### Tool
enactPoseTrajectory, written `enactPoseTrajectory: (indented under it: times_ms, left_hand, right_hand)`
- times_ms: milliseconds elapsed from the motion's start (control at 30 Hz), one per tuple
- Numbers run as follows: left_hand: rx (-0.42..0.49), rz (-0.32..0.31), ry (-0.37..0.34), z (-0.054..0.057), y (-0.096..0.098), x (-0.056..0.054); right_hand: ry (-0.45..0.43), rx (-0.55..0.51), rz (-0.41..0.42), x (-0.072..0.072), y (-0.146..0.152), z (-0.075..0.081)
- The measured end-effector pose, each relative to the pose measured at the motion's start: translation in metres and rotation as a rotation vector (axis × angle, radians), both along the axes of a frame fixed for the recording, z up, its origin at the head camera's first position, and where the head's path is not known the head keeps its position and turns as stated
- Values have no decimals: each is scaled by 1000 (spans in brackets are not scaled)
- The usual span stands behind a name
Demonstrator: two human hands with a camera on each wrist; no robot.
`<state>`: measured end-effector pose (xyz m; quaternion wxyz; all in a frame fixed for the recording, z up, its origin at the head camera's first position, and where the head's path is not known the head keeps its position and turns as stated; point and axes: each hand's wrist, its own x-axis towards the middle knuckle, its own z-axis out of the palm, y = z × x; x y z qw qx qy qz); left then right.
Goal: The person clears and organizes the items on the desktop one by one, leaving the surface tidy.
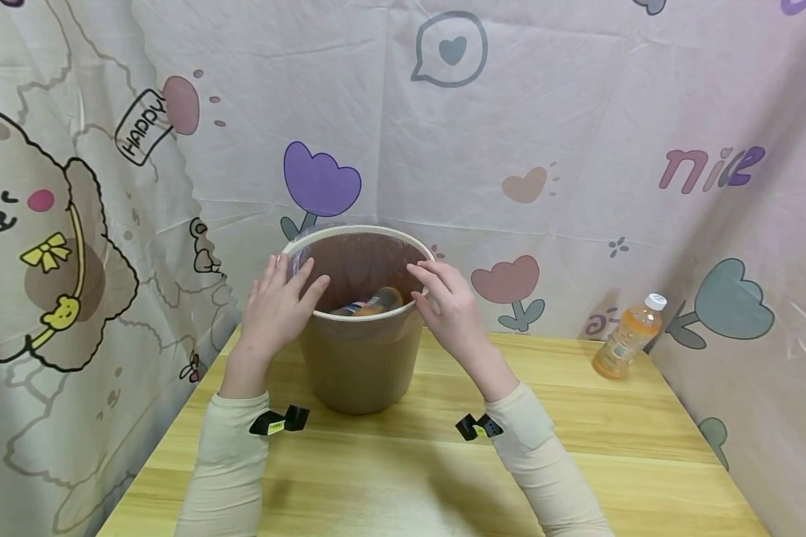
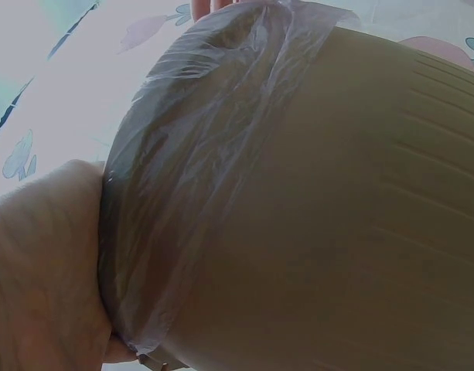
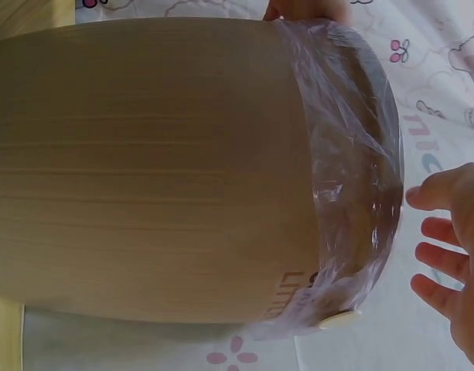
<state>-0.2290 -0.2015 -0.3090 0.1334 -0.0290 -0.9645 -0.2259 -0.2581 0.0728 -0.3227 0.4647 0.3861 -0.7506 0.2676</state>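
A brown trash bin (image 1: 359, 365) with a pale rim and a clear plastic liner (image 3: 345, 154) folded over its edge stands upright on the table. Inside lie a bottle (image 1: 383, 300) with orange colouring and something striped, partly hidden by the front rim. My left hand (image 1: 275, 302) rests at the left rim, fingers spread, thumb over the opening; the left wrist view shows its palm against the liner (image 2: 190, 170). At the right rim, my right hand (image 1: 453, 306) has loosely bent fingers. In the right wrist view its fingertips (image 3: 434, 297) stand just off the rim, holding nothing.
A bottle of orange drink (image 1: 628, 339) with a white cap stands at the table's back right. The wood-grain table (image 1: 376, 477) runs back to a printed curtain (image 1: 564, 97), which also hangs along both sides. Wrist cameras sit on both sleeves.
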Motion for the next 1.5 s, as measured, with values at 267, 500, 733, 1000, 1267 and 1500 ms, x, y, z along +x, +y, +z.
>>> enactPoseTrajectory:
  times_ms: [267,500,733,1000,1267,1500]
  left_hand:
    - [2,1,1,-1,0,0]
    - [5,0,-3,-1,-1,-1]
    - [5,2,0,-1,0,-1]
    - [7,2,-4,-1,0,0]
    - [9,4,-4,0,0,0]
    - [10,-5,0,-1,-1,0]
  right_hand:
    - [17,-11,-16,1,10,-6]
    - [9,5,-42,3,23,-11]
    - [-14,45,-71,6,37,-21]
    - [-54,67,-95,8,54,-38]
    - [-122,69,-138,10,77,-58]
    - [-180,61,-193,12,99,-76]
